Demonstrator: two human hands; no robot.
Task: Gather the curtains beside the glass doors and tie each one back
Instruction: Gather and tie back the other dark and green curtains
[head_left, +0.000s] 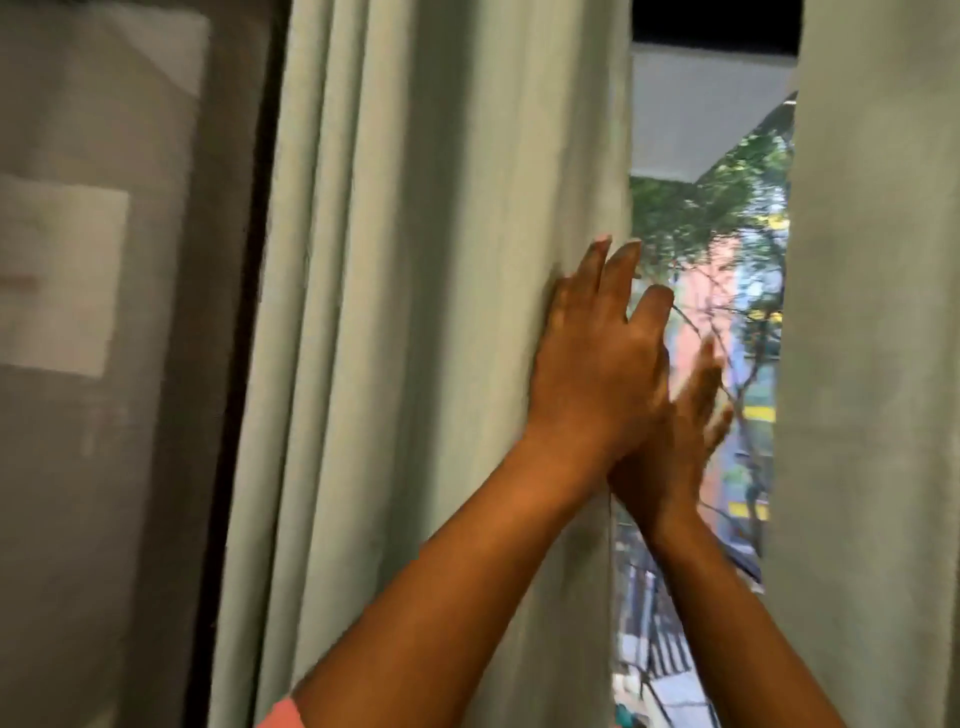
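Nothing here can be read. The pale paper sheet on the wall, far left of both hands, shows only a blurred reddish smudge.

Open vertical gap ran between left curtain and right curtain; glass behind it closed off depth. Left hand lay flat on the left curtain's inner edge, and right hand, blurred, crossed behind it, filling the gap's lower middle. Dark frame bounded the left curtain's outer side.
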